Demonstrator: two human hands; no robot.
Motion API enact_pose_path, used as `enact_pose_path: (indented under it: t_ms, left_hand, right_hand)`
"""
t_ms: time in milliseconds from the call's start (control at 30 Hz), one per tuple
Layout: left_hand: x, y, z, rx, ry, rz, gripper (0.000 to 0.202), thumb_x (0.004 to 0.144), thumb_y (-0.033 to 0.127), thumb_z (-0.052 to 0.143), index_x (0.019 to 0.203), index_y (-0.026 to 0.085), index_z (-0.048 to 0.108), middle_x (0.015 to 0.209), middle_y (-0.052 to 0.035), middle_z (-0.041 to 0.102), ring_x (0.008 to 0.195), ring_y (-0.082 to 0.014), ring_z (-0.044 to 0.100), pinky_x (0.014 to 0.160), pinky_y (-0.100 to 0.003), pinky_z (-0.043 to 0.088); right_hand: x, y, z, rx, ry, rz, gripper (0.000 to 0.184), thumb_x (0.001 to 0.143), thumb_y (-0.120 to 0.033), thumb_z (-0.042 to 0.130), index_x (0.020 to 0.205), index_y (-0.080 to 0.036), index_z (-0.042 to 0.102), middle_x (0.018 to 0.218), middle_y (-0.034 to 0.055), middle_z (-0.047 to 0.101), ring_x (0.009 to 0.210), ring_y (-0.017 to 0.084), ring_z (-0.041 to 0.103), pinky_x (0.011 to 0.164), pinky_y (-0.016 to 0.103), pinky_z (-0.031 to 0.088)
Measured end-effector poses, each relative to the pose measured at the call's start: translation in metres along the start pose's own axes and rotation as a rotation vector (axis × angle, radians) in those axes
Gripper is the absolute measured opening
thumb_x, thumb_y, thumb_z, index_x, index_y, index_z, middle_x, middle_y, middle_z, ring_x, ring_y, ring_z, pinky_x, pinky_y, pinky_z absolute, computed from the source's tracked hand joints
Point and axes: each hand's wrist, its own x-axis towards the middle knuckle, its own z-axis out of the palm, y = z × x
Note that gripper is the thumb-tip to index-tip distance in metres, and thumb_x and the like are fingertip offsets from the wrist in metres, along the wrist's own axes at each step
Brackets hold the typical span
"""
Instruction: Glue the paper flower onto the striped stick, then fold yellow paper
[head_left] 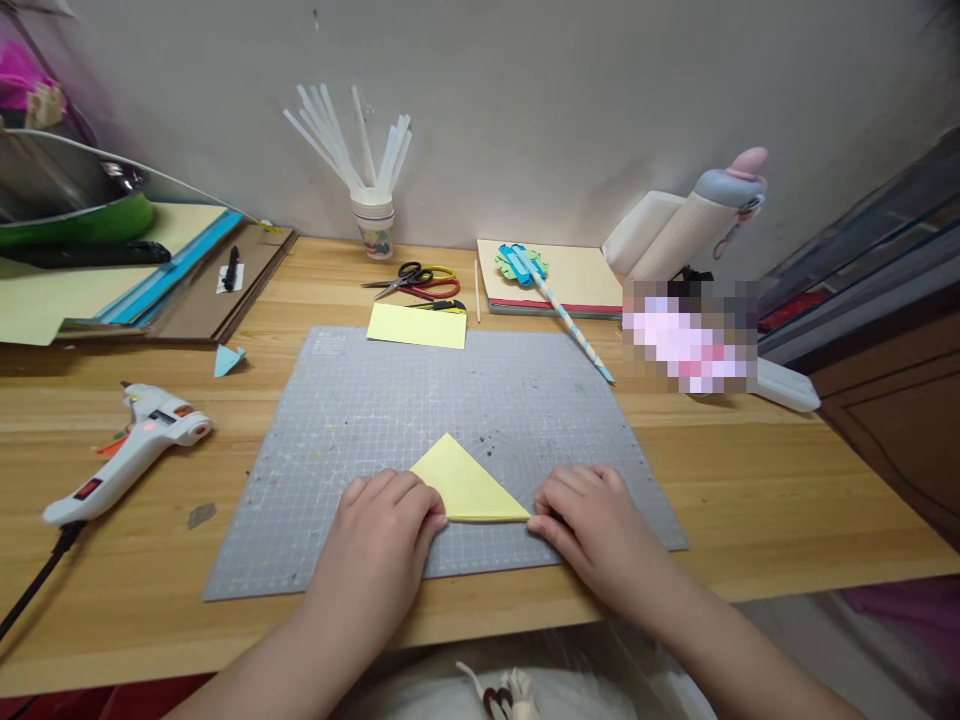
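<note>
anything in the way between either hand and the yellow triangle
Nothing visible: the left hand is at the left part of the triangle, the right hand at its right corner. The nearest loose thing, a yellow sheet, lies beyond it at the mat's far edge.

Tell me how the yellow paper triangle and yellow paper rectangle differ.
The yellow paper triangle is folded; the yellow paper rectangle shows no fold. The triangle has the left hand and right hand at its near edge; the rectangle lies untouched across the far edge of the cutting mat. Both are pale yellow.
</note>
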Motion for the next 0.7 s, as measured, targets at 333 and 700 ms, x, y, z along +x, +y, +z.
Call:
enact_pose_path:
  t_ms: [333,700]
  left_hand:
    - [0.0,-0.002,0.001,-0.001,0.031,0.024,0.014,0.088,0.024,0.049,0.079,0.021,0.059,0.082,-0.0002,0.063,0.082,-0.019,0.053,0.073,-0.034,0.031]
    - [-0.022,-0.025,-0.009,0.133,0.134,-0.041,0.017,0.089,0.033,0.049,0.08,0.023,0.06,0.083,0.0002,0.063,0.081,-0.0194,0.054,0.075,-0.035,0.031]
  right_hand:
    - [0.014,-0.054,0.023,0.133,0.159,-0.04,0.004,0.087,-0.02,0.056,0.083,-0.021,0.054,0.086,0.0019,0.06,0.084,0.019,0.052,0.074,0.032,0.031]
    - [0.006,-0.038,0.028,0.048,0.304,-0.003,0.014,0.088,-0.021,0.057,0.074,-0.019,0.057,0.077,0.0002,0.062,0.076,0.016,0.053,0.071,0.03,0.029]
